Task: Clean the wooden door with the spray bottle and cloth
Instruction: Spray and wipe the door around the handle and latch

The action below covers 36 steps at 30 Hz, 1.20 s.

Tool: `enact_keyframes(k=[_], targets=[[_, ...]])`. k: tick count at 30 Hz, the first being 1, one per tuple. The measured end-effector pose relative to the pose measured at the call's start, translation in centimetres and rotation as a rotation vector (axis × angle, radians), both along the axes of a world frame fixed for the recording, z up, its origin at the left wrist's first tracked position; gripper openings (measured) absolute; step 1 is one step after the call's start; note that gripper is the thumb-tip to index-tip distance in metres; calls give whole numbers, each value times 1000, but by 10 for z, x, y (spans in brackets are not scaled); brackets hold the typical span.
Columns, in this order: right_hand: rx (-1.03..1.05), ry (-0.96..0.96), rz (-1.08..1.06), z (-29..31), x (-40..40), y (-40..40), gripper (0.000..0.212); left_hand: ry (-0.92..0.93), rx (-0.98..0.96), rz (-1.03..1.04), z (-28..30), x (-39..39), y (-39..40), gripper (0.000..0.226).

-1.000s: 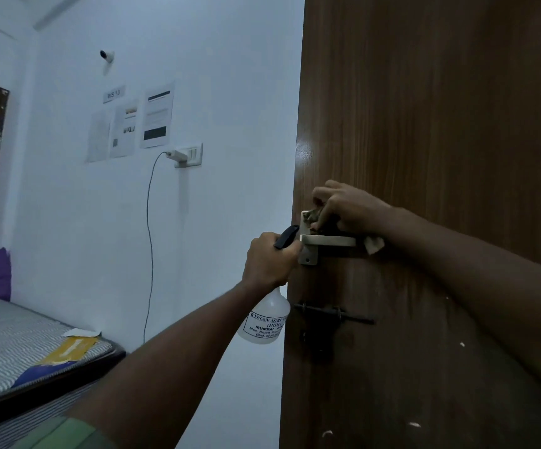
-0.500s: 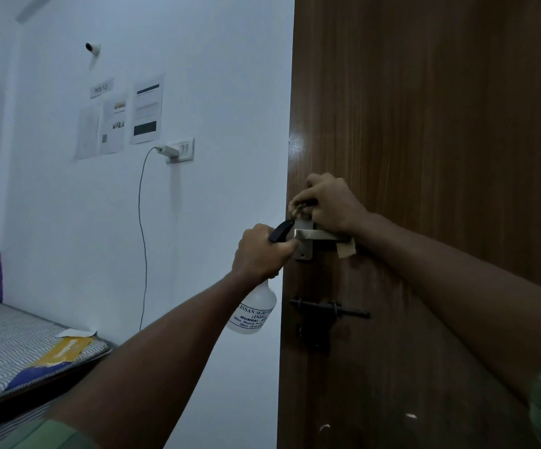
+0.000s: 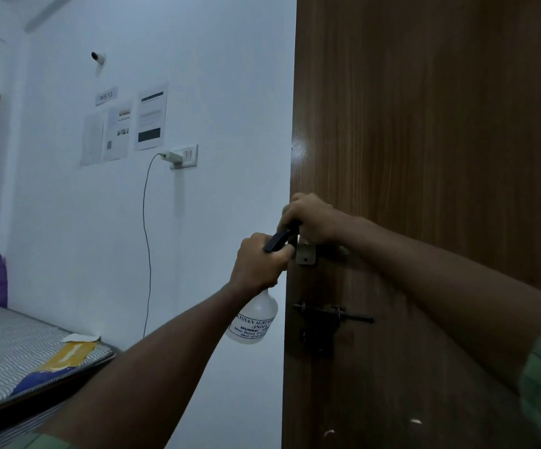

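The left hand (image 3: 259, 260) is curled around the neck of a clear plastic spray bottle with a black trigger head and printed white label (image 3: 254, 320), holding it just left of the tall brown wooden door (image 3: 424, 124), whose near edge runs down the middle of the scene. The right hand (image 3: 311, 218) sits curled on the door just above the silver metal lever handle (image 3: 306, 254), its fingers bent over something; the cloth is hidden, so I cannot tell what it grips. Below the handle a dark metal sliding bolt (image 3: 334, 315) lies across the door. On the white wall (image 3: 230, 92) to the left hang papers (image 3: 123, 128) and a white switch socket (image 3: 183, 156).
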State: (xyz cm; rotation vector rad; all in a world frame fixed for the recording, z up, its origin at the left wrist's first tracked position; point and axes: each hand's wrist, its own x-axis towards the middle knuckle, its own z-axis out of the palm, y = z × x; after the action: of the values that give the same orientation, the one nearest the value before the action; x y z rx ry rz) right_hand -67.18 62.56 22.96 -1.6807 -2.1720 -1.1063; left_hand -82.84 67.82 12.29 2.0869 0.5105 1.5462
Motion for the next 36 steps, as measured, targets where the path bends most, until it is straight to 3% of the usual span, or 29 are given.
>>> enact_keyframes(k=[2,7,11,17,23,27,30,33,36], targets=[[-22,-75,-2,-10,3,-6,40,-1,16,-15,-1,1,1,41],[176,-248,138,-34,33,-39,53,-14,79,-19,-14,13,-3,49],[368,-418,151,-58,64,-60,40,-72,39,-49,-18,20,-5,51],[444,-682,161,-65,99,-90,31,-30,27,-56,-17,21,-9,51],[532,-660,112,-103,51,-29,20,-56,19,1,-22,16,-12,45],[548,-664,83,-134,73,-17,33,-47,11,-18,-28,10,-13,52],[726,-429,22,-136,80,-11,36,-36,-6,-20,-29,7,-7,42],[767,-122,-13,-148,58,9,38,-37,7,22,-34,9,2,47],[709,-132,24,-158,68,8,40,-22,8,11,-39,13,2,43]])
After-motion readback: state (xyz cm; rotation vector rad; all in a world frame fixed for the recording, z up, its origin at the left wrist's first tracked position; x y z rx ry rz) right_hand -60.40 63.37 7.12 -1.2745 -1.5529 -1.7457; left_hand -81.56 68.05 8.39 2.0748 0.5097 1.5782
